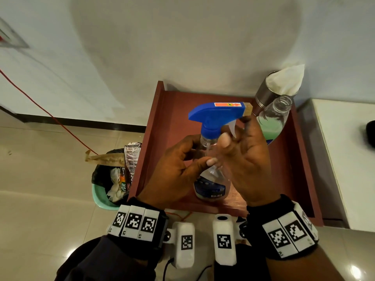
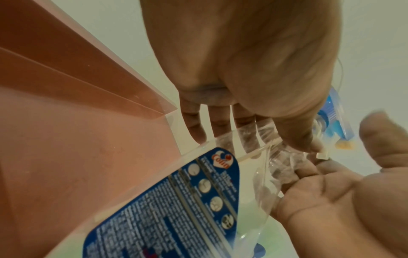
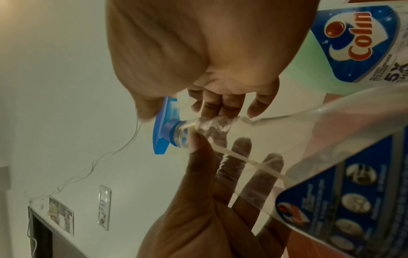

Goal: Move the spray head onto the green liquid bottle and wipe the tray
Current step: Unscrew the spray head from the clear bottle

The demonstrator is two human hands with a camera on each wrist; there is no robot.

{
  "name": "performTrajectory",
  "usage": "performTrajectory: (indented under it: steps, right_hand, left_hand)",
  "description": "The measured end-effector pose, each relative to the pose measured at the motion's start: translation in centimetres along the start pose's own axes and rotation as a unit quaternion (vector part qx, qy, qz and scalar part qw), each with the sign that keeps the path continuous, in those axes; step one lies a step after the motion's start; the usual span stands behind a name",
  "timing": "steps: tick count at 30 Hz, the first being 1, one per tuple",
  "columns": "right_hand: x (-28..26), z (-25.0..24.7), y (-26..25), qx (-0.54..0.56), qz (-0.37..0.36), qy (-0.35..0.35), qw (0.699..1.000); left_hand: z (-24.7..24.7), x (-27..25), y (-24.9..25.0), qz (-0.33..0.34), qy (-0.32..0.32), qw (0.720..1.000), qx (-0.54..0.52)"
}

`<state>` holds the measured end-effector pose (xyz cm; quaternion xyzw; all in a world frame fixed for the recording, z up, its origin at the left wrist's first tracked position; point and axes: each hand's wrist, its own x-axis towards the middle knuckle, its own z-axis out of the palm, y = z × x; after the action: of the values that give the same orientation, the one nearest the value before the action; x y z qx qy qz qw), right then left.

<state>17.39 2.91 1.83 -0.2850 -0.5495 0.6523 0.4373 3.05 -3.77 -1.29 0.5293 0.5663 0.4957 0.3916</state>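
Observation:
A clear, empty bottle (image 1: pixel 211 179) with a blue spray head (image 1: pixel 217 114) screwed on top stands over the reddish-brown tray (image 1: pixel 168 122). My left hand (image 1: pixel 200 153) grips its neck and shoulder, thumb in front. My right hand (image 1: pixel 235 134) closes on the neck just under the blue collar, thumb on the near side, fingers up by the white trigger. The right wrist view shows the right hand's fingers (image 3: pixel 220 104) on the neck beside the spray head (image 3: pixel 163 136). The uncapped bottle of green liquid (image 1: pixel 272 122) stands in the tray's far right corner.
A steel canister (image 1: pixel 265 98) with white tissue (image 1: pixel 286 80) sticking out stands behind the green bottle. A waste bin (image 1: pixel 109 179) full of wrappers sits on the floor left of the tray. A white counter (image 1: pixel 345 159) lies to the right.

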Motion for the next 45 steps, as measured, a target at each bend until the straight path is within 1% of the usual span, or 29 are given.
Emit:
performTrajectory:
  steps: [3,4,9,11,14,21,25,28,30,32,34,37,39,42,45]
  right_hand:
    - [0.0,-0.1,0.0,-0.108,-0.014,0.008,0.994]
    - [0.1,-0.2,0.0,-0.117,-0.021,0.004,0.993]
    - [0.0,-0.4,-0.2,-0.016,-0.011,-0.008,1.000]
    - [0.0,-0.3,-0.2,-0.055,-0.001,0.002,0.998]
    - [0.1,-0.1,-0.1,-0.131,-0.014,0.020,0.991]
    - [-0.1,0.3,-0.5,-0.146,-0.030,0.035,0.988]
    - [-0.2,0.5,-1.9,-0.156,-0.046,0.048,0.986]
    - [-0.3,0.6,-2.8,-0.147,-0.062,0.046,0.986]
    - [-0.4,0.7,-3.1,-0.147,-0.079,0.046,0.985]
    - [-0.5,0.7,-3.4,-0.145,-0.096,0.049,0.983]
    - [-0.6,0.8,-3.6,-0.156,-0.113,0.056,0.980]
    - [-1.1,1.1,-4.0,-0.177,-0.137,0.084,0.971]
    - [-1.3,1.3,-4.4,-0.169,-0.147,0.104,0.969]
    - [-1.1,1.5,-4.9,-0.157,-0.144,0.128,0.969]
    - [-0.6,1.5,-5.1,-0.183,-0.133,0.133,0.965]
  left_hand:
    - [-0.1,-0.1,0.0,0.010,-0.001,1.000,0.002]
    - [0.0,-0.1,0.0,0.010,-0.002,1.000,0.004]
    - [0.2,0.1,-0.4,-0.002,0.009,1.000,-0.006]
    - [0.2,0.0,-0.4,0.005,0.006,1.000,-0.015]
    - [0.3,0.1,-0.4,0.013,0.008,1.000,-0.006]
    - [0.4,0.0,-0.5,0.010,0.022,1.000,-0.003]
    - [-0.3,0.3,-0.4,0.049,0.045,0.996,0.053]
    - [-0.7,0.3,-0.1,0.055,0.059,0.993,0.091]
    - [-1.0,0.2,-0.2,0.055,0.081,0.990,0.102]
    - [-1.1,0.4,-0.6,0.066,0.112,0.983,0.131]
    - [-1.2,0.7,-0.9,0.073,0.130,0.976,0.157]
    - [-1.3,1.5,-0.9,0.064,0.137,0.968,0.198]
    - [-1.4,2.0,-0.9,0.058,0.142,0.965,0.214]
    - [-1.4,2.3,-0.7,0.052,0.146,0.965,0.213]
    - [-1.5,2.1,-0.1,0.050,0.158,0.963,0.212]
